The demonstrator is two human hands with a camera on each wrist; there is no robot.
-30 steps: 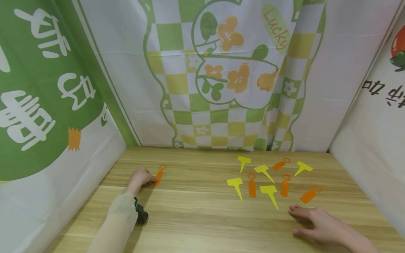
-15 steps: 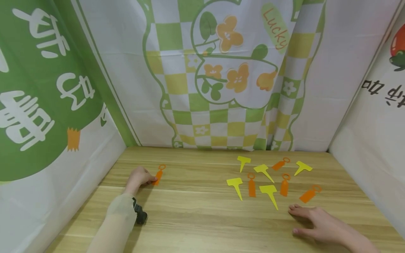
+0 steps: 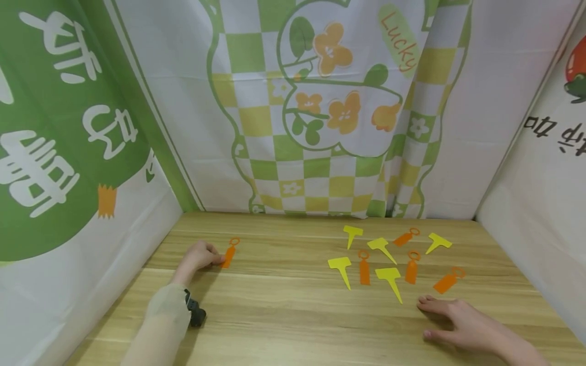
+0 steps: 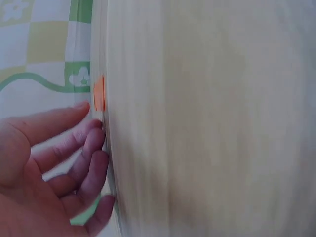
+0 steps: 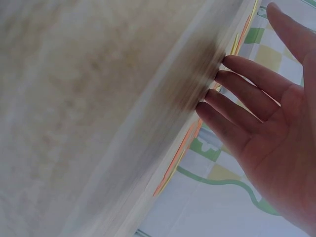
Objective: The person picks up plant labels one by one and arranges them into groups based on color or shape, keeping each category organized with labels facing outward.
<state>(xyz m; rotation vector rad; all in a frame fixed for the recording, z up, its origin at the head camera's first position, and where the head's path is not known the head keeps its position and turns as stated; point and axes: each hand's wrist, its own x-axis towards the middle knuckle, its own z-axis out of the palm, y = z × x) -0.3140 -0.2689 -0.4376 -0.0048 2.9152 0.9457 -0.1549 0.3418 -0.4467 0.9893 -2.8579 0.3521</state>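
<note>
An orange tag with a ring at its top point(image 3: 229, 255) lies flat on the left part of the table. My left hand point(image 3: 198, 256) is beside its lower left edge, fingertips right at it. In the left wrist view, thumb and index fingertip stand apart, and the orange tag point(image 4: 99, 94) shows just beyond them. On the right, my right hand point(image 3: 462, 325) rests with straight fingertips on the wood, thumb spread. Nearest to it are an orange ring tag point(image 3: 445, 283) and a yellow T-shaped plant label point(image 3: 390, 279).
Behind those lie several more yellow T-shaped labels point(image 3: 340, 264) and orange ring tags point(image 3: 364, 272), spread over the right part of the wooden table point(image 3: 284, 315). Printed cloth hangs at the back point(image 3: 256, 122) and along both sides. A black wrist camera point(image 3: 196, 312) sits on the left cuff.
My left hand and forearm have drawn back slightly to the left, and the thumb covers less of the orange tag. The tag and my right hand have stayed put.
</note>
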